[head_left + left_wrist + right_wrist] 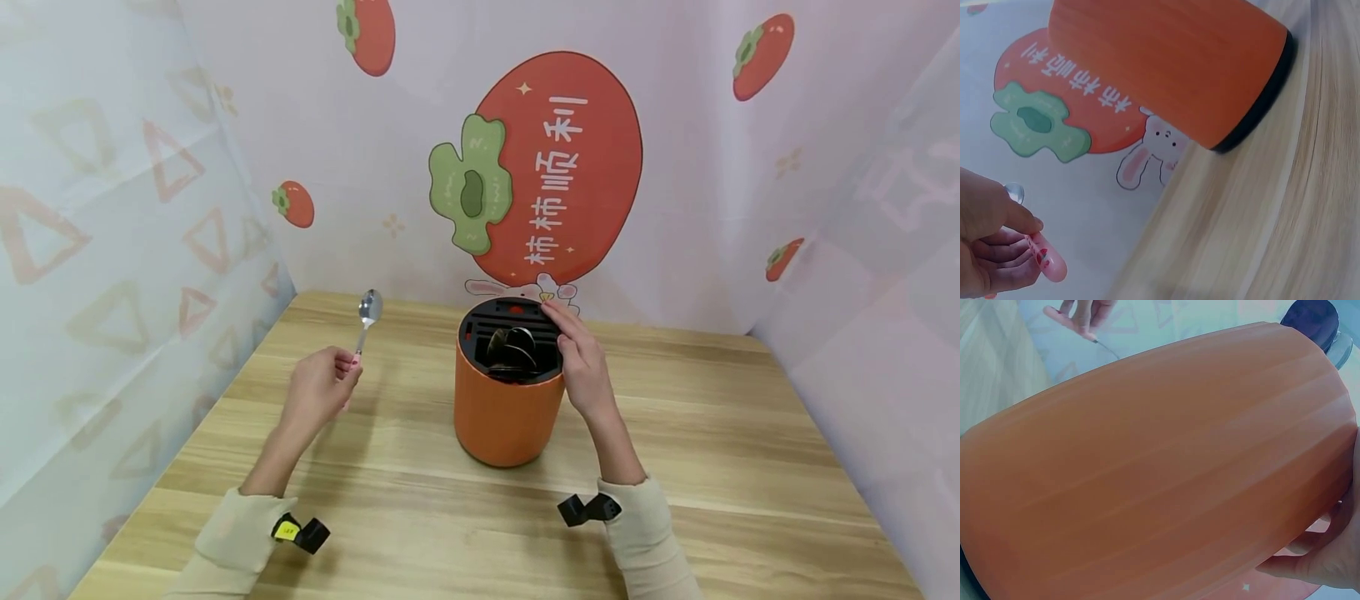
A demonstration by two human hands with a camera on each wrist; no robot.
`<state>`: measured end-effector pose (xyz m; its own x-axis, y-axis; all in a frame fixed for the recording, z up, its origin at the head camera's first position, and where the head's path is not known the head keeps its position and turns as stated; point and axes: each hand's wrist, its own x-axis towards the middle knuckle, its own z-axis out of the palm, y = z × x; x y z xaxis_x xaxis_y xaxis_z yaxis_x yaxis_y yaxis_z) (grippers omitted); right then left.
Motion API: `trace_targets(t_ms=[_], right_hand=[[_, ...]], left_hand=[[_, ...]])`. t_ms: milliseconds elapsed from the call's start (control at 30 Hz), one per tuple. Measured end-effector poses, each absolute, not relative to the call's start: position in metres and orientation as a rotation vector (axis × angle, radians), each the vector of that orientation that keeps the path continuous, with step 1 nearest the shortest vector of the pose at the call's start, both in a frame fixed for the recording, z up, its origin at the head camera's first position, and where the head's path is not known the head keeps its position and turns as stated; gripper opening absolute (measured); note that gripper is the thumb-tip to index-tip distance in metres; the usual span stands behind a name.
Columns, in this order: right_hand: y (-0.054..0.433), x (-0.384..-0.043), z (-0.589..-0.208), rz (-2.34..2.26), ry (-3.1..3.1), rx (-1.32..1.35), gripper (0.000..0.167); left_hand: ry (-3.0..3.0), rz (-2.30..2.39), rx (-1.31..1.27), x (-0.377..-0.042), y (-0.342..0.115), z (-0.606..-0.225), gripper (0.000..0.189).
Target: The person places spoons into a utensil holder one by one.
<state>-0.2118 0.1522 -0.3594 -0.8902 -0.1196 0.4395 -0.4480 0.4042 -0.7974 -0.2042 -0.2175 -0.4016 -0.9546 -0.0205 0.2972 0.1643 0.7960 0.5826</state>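
A metal spoon (370, 306) with a pink handle (1052, 265) stands nearly upright, bowl up, above the wooden table. My left hand (318, 387) pinches that handle between thumb and fingers, left of the orange utensil holder (504, 417). Fruit printing decorates the handle's end. Several dark, shiny spoon bowls (521, 340) show inside the holder's slotted black top (491, 315). On the holder's right side rests my right hand (588, 375), its fingers stretched along the rim. The right wrist view shows those fingers (1297, 565) against the holder's wall.
The holder stands upright on the wooden table (697, 417), near its back edge. Behind it hangs a pale cloth backdrop (697, 208) printed with persimmons and a rabbit. Cloth side walls (97, 333) border the table. Each sleeve carries a small black wrist camera (588, 510).
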Motion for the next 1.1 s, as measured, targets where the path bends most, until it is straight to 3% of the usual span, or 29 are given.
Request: trace_targets(t_ms=[433, 1100], right_hand=[[0.152, -0.212, -0.361, 1.470, -2.352, 0.488, 0.050], [0.153, -0.212, -0.361, 1.480, -2.353, 0.493, 0.049]], left_hand=[[-2.530, -0.940, -0.241, -0.191, -0.183, -0.382, 0.016], [-2.246, -1.347, -0.540, -0.168, -0.129, -0.342, 0.017]])
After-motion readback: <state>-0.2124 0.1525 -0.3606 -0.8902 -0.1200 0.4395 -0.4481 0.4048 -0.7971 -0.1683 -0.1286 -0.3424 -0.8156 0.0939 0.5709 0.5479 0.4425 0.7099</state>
